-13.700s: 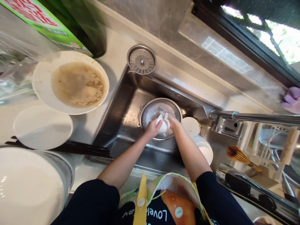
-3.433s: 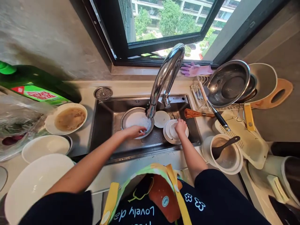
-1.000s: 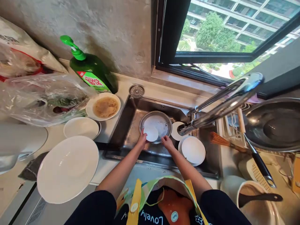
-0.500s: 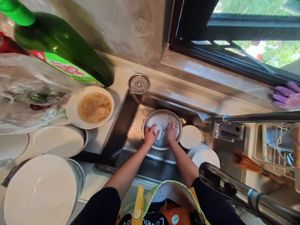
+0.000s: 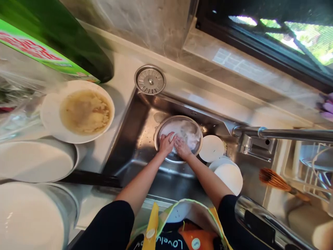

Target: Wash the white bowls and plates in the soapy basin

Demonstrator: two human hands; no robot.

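My left hand [image 5: 165, 144] and my right hand [image 5: 182, 148] meet inside a steel bowl [image 5: 179, 117] that sits in the dark steel sink [image 5: 135, 121]. Both press down into white foam [image 5: 187, 133] on the bowl's inner surface. Whatever lies under my fingers is hidden by foam and hands. To the right of the bowl lies a small white saucer [image 5: 211, 148], with white plates [image 5: 228, 178] stacked nearer me.
A steel drain strainer [image 5: 150, 80] rests at the sink's far corner. A plate of murky liquid [image 5: 52, 114], white dishes [image 5: 33, 161] and a large green bottle [image 5: 65, 38] stand left. A steel faucet [image 5: 260, 133] crosses the right side, with a bamboo brush [image 5: 273, 180] beyond.
My hands have come closer together in the bowl. The small white dish seen in my left hand a second ago no longer shows. The camera has moved closer to the sink.
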